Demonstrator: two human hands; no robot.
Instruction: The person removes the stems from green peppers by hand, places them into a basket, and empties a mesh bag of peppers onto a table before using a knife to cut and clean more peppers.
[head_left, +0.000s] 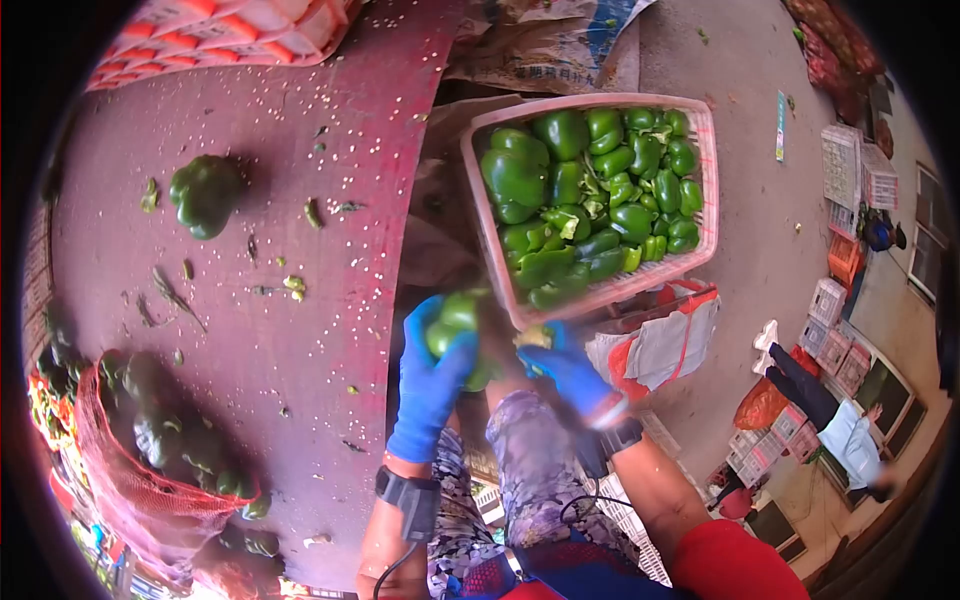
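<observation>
My left hand (428,385), in a blue glove, grips a green bell pepper (455,320) just below the pink crate. My right hand (568,368), also blue-gloved, pinches a small pale piece of pepper core (533,337) beside that pepper. Both hands sit over my lap, between the red table and the crate. The pink plastic crate (707,180) ahead of me is filled with several cut green peppers (590,190). A black band is strapped on each wrist.
A red table (300,200) on my left carries one whole green pepper (205,193) and scattered scraps. A red mesh sack (150,470) of peppers lies at its near left corner. Another person (840,420) sits on the concrete floor at right, among stacked crates.
</observation>
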